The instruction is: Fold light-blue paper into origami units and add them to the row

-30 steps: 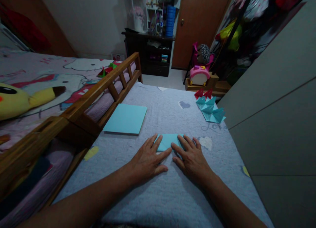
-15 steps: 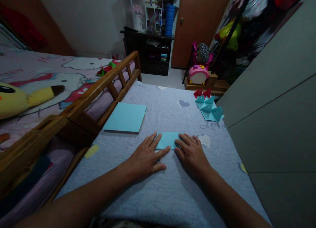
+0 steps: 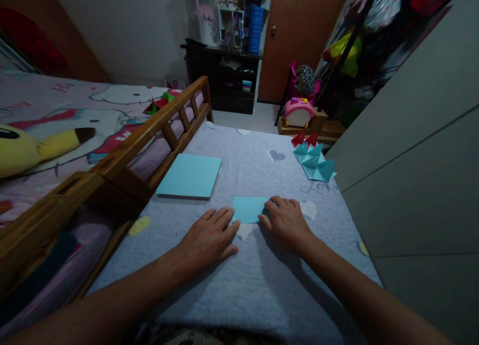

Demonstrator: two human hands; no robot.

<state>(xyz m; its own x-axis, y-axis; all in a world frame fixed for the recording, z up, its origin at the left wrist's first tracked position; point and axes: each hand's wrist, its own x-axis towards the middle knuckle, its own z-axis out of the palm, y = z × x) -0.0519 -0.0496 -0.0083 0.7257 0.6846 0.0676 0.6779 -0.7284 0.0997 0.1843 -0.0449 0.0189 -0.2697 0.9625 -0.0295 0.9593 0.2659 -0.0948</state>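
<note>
Light-blue paper, one flat rectangle, lies just below mid-frame, one left hand spread loosely at its edge, one right hand curled over its end, pinching or not I can't tell.

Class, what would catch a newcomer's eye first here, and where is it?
First, the small light-blue paper between the left hand and right hand. Next, the red folded shapes and turquoise folded shapes near the far right corner of the patterned cloth, then the yellow toy at the picture's left edge.

Home bedroom: cartoon bedding, wooden bed rail, yellow plush toy.
</note>
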